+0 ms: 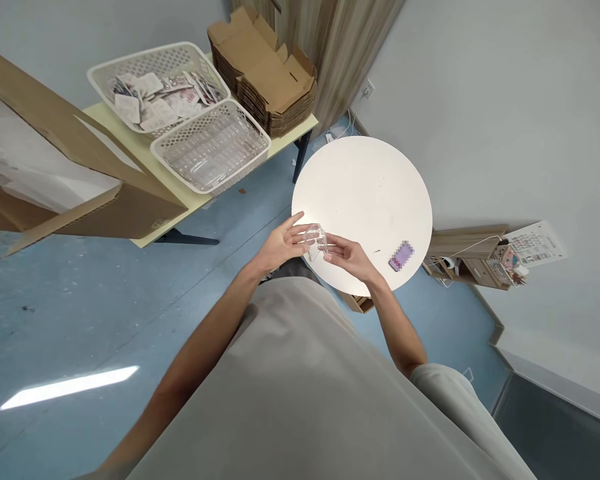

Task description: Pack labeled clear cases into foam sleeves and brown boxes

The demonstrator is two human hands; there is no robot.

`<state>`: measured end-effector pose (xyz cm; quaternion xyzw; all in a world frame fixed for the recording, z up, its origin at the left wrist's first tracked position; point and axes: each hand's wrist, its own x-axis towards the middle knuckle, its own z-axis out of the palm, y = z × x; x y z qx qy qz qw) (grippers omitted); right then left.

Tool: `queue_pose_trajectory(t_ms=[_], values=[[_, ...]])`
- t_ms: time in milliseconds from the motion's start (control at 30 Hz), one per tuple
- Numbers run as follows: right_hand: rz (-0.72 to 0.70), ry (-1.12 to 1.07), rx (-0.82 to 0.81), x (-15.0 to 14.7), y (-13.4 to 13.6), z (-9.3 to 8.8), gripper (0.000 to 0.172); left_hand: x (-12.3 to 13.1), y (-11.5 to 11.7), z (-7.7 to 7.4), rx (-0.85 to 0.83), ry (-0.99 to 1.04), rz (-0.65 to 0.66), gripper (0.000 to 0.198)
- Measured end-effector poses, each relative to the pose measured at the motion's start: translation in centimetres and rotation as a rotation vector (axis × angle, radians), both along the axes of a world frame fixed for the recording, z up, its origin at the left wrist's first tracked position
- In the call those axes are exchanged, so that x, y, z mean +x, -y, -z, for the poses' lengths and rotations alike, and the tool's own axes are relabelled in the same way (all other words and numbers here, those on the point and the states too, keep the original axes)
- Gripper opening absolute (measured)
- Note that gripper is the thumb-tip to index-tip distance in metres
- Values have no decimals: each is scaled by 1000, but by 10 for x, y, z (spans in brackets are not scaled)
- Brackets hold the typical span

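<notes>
A small clear plastic case is held up between my two hands, over the near edge of the round white table. My left hand grips its left side, with one finger raised away from it. On the right side, the fingers of my right hand pinch the case. Its clear walls catch the light, so I cannot tell whether anything is inside.
A phone lies on the table's right part. On a yellow table at left stand a basket of small packets, a basket of clear plastic cases, stacked flat cardboard and a large open carton.
</notes>
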<state>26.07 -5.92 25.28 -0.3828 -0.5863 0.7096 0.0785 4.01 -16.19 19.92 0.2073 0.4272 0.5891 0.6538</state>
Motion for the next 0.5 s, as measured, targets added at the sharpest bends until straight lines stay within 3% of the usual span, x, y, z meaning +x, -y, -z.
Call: queue_pose_trajectory(t_ms=[133, 500], values=[[85, -49, -23, -4, -10, -15, 63, -6, 4, -5, 89, 111, -28, 113], [341, -47, 169, -52, -32, -24, 71, -11, 13, -15, 129, 104, -31, 109]])
